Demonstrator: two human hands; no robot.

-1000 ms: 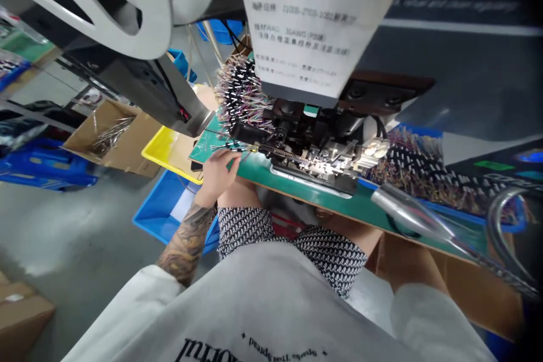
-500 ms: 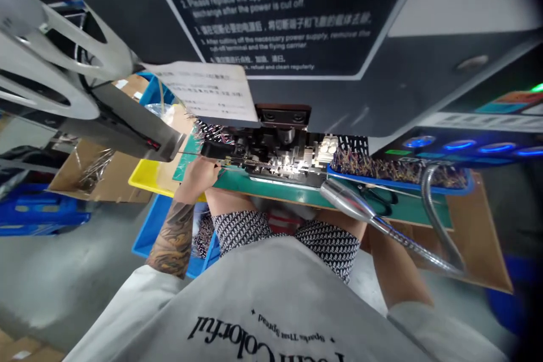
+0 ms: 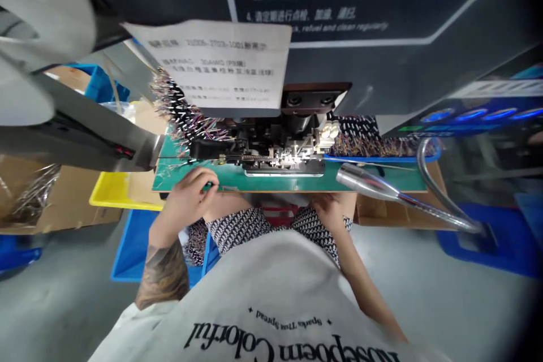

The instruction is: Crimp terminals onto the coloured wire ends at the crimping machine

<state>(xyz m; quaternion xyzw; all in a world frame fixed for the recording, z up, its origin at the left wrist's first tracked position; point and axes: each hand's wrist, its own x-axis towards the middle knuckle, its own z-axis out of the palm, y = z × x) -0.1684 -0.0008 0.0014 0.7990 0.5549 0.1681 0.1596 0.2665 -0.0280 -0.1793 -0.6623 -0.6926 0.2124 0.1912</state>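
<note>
At the left front edge of the green tabletop (image 3: 280, 184), my left hand (image 3: 190, 195) hovers with its fingers curled and thumb drawn in. A small dark spot shows at the fingertips, and I cannot make out what they hold, if anything. My right hand (image 3: 328, 212) lies on my right thigh just below the table edge. Its fingers are curled and partly hidden, so whatever they hold is not visible. In front of me stands a terminal machine (image 3: 292, 158) with a brightly lit metal head. Beside my left hand, a pile of thin multicoloured wires with dark connectors (image 3: 182, 113) sits behind the machine's left side.
A blue tray (image 3: 432, 153) of wire bundles stands right of the machine. The flexible metal lamp (image 3: 369, 181) reaches over the table's right front. A yellow bin (image 3: 106, 195) and a blue bin (image 3: 136, 243) are at the left. A printed paper (image 3: 224, 68) hangs above.
My left hand has drawn back from the machine's left side toward the table edge. My right hand, hidden before, now shows on my thigh. The camera view has shifted closer to the machine.
</note>
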